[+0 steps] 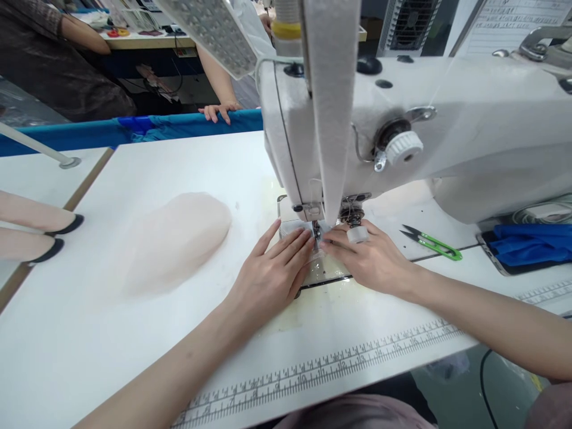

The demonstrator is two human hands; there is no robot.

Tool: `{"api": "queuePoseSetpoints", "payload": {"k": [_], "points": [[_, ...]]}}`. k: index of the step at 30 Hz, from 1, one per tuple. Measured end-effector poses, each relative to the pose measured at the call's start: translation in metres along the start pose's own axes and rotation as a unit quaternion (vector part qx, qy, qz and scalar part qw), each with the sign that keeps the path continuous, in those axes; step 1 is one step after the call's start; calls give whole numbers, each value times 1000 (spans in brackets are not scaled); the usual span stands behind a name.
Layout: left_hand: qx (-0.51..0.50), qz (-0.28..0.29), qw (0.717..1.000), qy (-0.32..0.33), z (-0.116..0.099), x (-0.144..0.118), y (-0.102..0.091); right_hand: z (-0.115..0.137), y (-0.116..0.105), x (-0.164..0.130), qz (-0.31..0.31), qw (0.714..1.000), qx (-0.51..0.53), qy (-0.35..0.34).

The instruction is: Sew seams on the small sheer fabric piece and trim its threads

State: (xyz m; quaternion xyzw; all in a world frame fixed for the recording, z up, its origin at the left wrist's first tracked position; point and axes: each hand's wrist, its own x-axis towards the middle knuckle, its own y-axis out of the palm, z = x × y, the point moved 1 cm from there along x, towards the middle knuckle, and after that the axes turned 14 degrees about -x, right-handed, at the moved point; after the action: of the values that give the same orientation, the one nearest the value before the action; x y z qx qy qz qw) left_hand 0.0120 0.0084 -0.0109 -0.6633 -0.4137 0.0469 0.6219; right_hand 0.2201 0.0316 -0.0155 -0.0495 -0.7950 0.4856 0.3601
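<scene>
My left hand (279, 268) lies flat beside the needle of the white sewing machine (308, 149), fingers stretched out and thumb side toward the needle. Its fingertips rest on a thin, see-through whitish piece of material (290, 226) at the presser foot (316, 229). From the other side my right hand (378, 256) reaches in, fingers extended low on the machine plate (328, 271). A tension knob and a white machine bar partly cover these fingers. Left of my hands, a sheer pale beige fabric piece (183, 241) lies on the white table (147, 351).
Green-handled thread snips (431, 241) lie to the right, near a blue cloth (531, 244) on a dark flat device. A printed ruler (322, 363) follows the front edge. Two beige rolls with black ends (36, 229) stick in from the left. Another person's hand (221, 111) rests on a blue cloth edge behind.
</scene>
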Motion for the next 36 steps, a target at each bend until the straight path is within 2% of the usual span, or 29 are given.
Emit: {"api": "queuePoseSetpoints", "payload": {"k": [7,13,16,18,19,20,22,24,26,28,30,31,33,35,36], "points": [[14,2,1000,5,-1,1,-2,1,0,0,10,1000,-8,0],[28,8,1000,-2,2,-4,6,-2,-1,2,3,1000,-11,14],[40,24,998,-46,-2,-8,-7,-3,-5,0,-12,1000,2,17],[-15,54,991,-124,-7,-9,-28,-1,-8,-2,-33,999,34,16],[-79,69,980,-170,-10,-9,-41,0,-9,-4,-44,997,63,12],[-167,80,957,-222,-13,-10,-55,2,-11,-5,-50,994,102,7],[-354,58,889,-286,-18,-11,-81,4,-14,-7,-48,978,202,25],[-476,30,820,-315,-19,-14,-99,6,-18,-6,-5,949,310,60],[-542,17,772,-333,-17,-17,-104,7,-22,-1,90,897,419,109],[-591,3,731,-342,-13,-19,-101,11,-28,7,185,807,542,146],[-633,-20,695,-340,-11,-21,-93,17,-34,16,235,696,657,169],[-648,-31,681,-339,-10,-23,-90,21,-36,21,239,649,699,184],[-671,-49,659,-337,-8,-27,-86,28,-37,28,213,583,745,245],[-687,-39,644,-334,-5,-31,-86,34,-36,33,172,543,760,314],[-691,-14,642,-332,-3,-32,-87,37,-35,34,159,536,759,334]]}}
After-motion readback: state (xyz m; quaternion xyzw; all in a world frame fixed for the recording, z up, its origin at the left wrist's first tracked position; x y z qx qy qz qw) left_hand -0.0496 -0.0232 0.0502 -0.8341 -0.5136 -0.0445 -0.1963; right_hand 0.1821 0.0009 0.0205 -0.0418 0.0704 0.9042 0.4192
